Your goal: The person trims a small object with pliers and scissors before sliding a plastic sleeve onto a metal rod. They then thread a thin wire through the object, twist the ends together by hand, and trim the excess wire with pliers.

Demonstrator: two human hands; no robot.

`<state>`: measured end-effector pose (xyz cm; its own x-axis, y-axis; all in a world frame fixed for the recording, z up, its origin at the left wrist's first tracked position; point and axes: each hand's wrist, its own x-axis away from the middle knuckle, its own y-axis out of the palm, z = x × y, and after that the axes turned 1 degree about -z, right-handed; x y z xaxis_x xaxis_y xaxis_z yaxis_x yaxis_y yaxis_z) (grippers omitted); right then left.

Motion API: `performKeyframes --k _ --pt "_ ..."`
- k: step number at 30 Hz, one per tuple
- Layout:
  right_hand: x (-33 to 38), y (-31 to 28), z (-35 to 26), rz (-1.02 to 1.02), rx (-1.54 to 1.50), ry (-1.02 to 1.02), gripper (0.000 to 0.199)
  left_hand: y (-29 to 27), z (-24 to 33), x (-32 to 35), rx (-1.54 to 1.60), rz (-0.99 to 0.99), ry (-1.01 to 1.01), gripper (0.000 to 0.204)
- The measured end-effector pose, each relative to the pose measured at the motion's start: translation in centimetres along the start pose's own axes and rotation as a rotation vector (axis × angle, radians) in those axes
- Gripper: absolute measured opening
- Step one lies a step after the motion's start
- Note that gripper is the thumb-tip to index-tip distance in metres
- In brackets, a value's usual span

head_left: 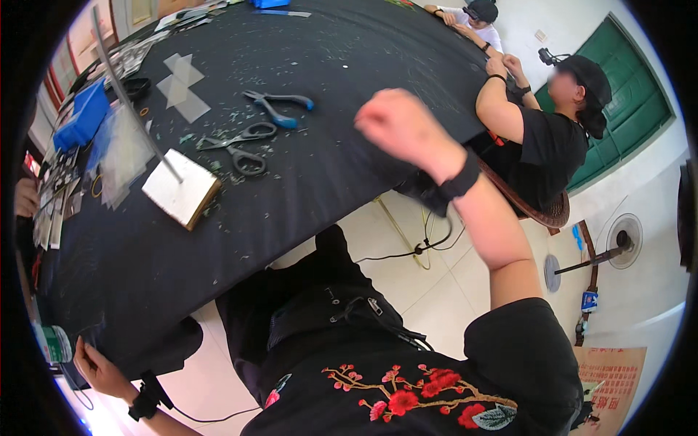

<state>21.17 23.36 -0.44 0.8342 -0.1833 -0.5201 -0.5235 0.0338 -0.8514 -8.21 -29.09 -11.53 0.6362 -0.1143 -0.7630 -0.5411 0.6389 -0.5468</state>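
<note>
My right hand (407, 131) is raised at the table's near right edge, its fingers curled in. Motion blurs it, and whatever the fingers may hold cannot be made out. Low at the far left, my left hand (103, 372) has its fingertips drawn together beside a green and white cylindrical container (55, 344); anything between them is too small to tell. On the black-covered table lie blue-handled pliers (280, 106) and dark-handled scissors (243, 147), both apart from my hands. A thin metal rod (137, 116) stands on a white-topped block (182, 189) left of the scissors.
Translucent sheets (182, 87) lie beyond the scissors. A blue bin (81, 116), plastic bags (123, 152) and flat pieces crowd the table's left side. Small green scraps dot the black cloth (349, 65). Two people sit at the right; a cable (392, 256) hangs below the table.
</note>
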Motion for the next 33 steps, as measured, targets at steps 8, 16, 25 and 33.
performKeyframes --k 8,16,25,33 --pt "5.1 -3.0 14.8 -0.124 0.164 0.586 0.018 -0.4 0.2 -0.3 -0.137 -0.047 -0.074 0.025" --pt "4.7 -1.4 17.3 -0.192 0.076 0.559 0.021 -0.6 -0.6 -0.6 -0.169 -0.078 -0.091 0.027" --pt "3.5 -0.4 18.1 -0.302 0.18 0.516 0.018 -0.7 -0.2 -0.7 -0.174 -0.087 -0.11 0.028" --pt "3.4 -0.8 18.1 -0.313 0.096 0.557 0.023 -0.6 -0.5 -0.5 -0.125 -0.093 -0.084 0.028"
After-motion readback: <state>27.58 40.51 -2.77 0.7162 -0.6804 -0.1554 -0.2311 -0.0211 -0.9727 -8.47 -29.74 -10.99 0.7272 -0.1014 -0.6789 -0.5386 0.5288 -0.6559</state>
